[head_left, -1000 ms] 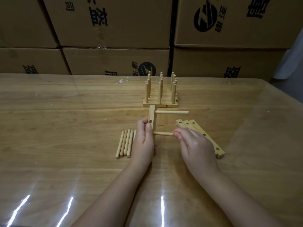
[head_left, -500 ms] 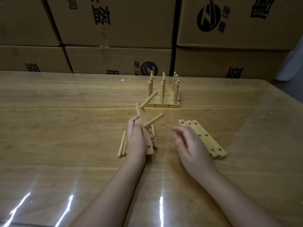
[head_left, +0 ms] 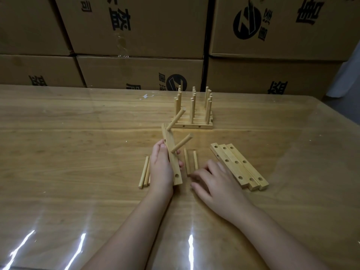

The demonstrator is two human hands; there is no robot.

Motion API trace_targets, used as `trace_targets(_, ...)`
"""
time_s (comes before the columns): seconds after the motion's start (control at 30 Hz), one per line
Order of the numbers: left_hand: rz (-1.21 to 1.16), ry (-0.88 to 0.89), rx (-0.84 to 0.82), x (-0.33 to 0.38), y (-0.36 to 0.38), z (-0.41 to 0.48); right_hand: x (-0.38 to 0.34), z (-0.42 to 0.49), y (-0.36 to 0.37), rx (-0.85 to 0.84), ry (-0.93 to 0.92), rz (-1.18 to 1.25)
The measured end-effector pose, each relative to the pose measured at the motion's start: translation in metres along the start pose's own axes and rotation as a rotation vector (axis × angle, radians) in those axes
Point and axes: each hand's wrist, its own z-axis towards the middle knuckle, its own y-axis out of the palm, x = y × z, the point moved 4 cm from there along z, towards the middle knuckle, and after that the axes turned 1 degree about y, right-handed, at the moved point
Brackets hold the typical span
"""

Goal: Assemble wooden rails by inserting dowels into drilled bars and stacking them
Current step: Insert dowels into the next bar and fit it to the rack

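The step in hand looks like filling one drilled bar with its dowels. The left hand (head_left: 161, 168) grips the bar (head_left: 171, 151) with curled fingers, lifted off the surface (head_left: 78, 152) and tilted, its far end toward 12 o'clock and its near end toward the person. Two inserted dowels (head_left: 182, 143) already jut from its face toward 1 o'clock, one near the top and one at mid-length. A third hole (head_left: 176, 175) near the bar's lower end shows empty, so this rail appears about two-thirds pegged. Taking the held bar as the dial's centre, the right hand (head_left: 214, 180) lies at 4 o'clock, low over the surface, fingers loosely extended and holding nothing. Its fingertips, somewhat blurred, are at the near ends of two loose dowels (head_left: 186, 162) lying just beside the bar at 3 o'clock. More loose dowels (head_left: 144, 172) rest at 8 o'clock, partly hidden by the left hand. Three spare drilled bars (head_left: 239, 166) lie side by side farther out at 3 o'clock, and the finished rails (head_left: 192, 114) stand stacked at 1 o'clock with pegs upright. The next move likely calls for pinching one loose dowel, lifting it, lining its end squarely with the empty hole, and pressing it home while the left hand steadies the bar. The filled rail would then probably join the stack.
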Motion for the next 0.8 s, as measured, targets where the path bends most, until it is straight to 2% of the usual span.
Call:
trace_targets(0.2, 0.008, -0.008, -0.003, -0.001, 0.0, 0.001, 0.002, 0.001, 0.002, -0.059, 0.045, -0.05)
trace_targets(0.6, 0.032, -0.05, -0.077, -0.002, 0.001, -0.002, 0.014, 0.004, -0.012, 0.053, 0.233, -0.089)
trace_targets(0.67, 0.005, -0.062, -0.05, -0.002, 0.0, 0.0, 0.016, 0.003, -0.015, 0.099, 0.281, -0.007)
trace_targets(0.73, -0.019, -0.074, -0.023, -0.002, -0.002, 0.001, 0.019, 0.003, -0.019, 0.153, 0.337, 0.18)
trace_targets(0.8, 0.01, -0.068, 0.0, -0.003, -0.003, 0.001, 0.018, 0.003, -0.022, 0.19, 0.32, 0.35)
